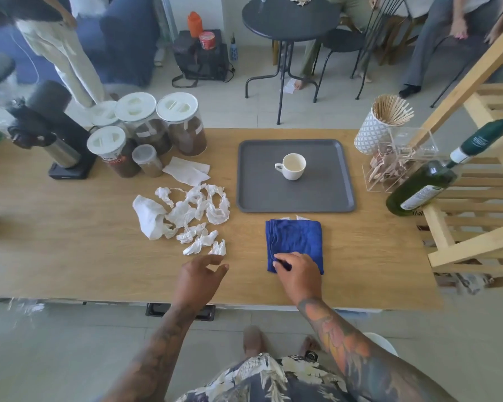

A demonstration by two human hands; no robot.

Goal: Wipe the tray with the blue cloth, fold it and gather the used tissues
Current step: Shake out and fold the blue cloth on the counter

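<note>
the right hand (pixel 298 271) is pressing the folded cloth (pixel 294 240) near the desk (pixel 375 256) edge, fingers curled on it. the left hand (pixel 199 275) is hovering, fingers spread, beside the tissues (pixel 186 213). the bottle (pixel 421 190) label is unreadable.

Grey tray (pixel 317 198) lies flat at frame centre, a white cup on it. Blue cloth (pixel 295 239) sits folded square just below the tray's lower edge. Crumpled white tissues (pixel 192 211) lie scattered left of both.
</note>
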